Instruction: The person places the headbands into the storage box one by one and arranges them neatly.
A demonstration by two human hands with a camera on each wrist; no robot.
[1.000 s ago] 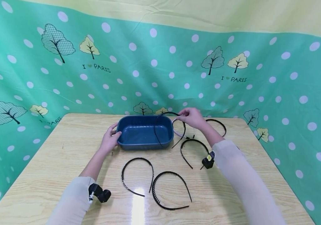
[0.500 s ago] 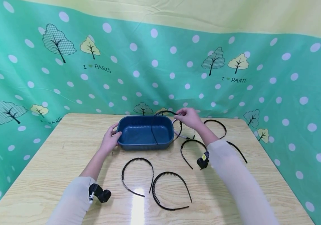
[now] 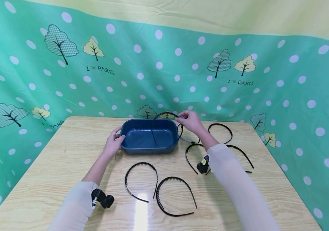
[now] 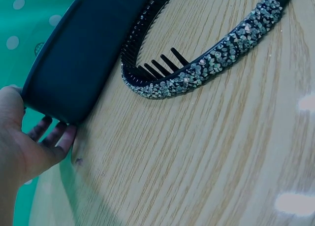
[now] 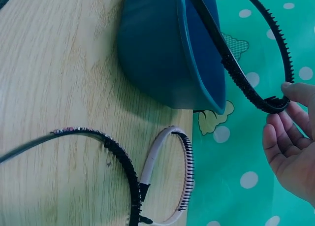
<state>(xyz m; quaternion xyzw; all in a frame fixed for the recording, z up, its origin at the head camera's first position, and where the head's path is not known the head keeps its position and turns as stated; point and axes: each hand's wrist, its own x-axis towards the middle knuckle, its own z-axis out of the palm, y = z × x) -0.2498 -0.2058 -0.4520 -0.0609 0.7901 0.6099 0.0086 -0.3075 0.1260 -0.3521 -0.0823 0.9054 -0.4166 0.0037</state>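
My left hand (image 3: 112, 144) grips the left end of a dark blue plastic bin (image 3: 150, 150), thumb at the rim and fingers against the outer wall in the left wrist view. Over the bin's right end, my right hand (image 3: 190, 121) pinches a black toothed headband (image 5: 231, 66) between thumb and fingers. Its two ends hang down across the bin's opening. Below the hand in the right wrist view, a pale pink headband (image 5: 152, 157) lies on the table beside the bin. A sparkly black headband (image 4: 197, 73) lies near the bin in the left wrist view.
On the wooden table (image 3: 75, 144), another black headband (image 3: 164, 210) lies at the front. Several more, including one at the back right (image 3: 220, 124), lie under and around my right forearm. A green polka-dot curtain (image 3: 141, 86) hangs behind the table.
My right hand has moved slightly left, carrying the black headband further over the bin. My left hand keeps its place on the bin.
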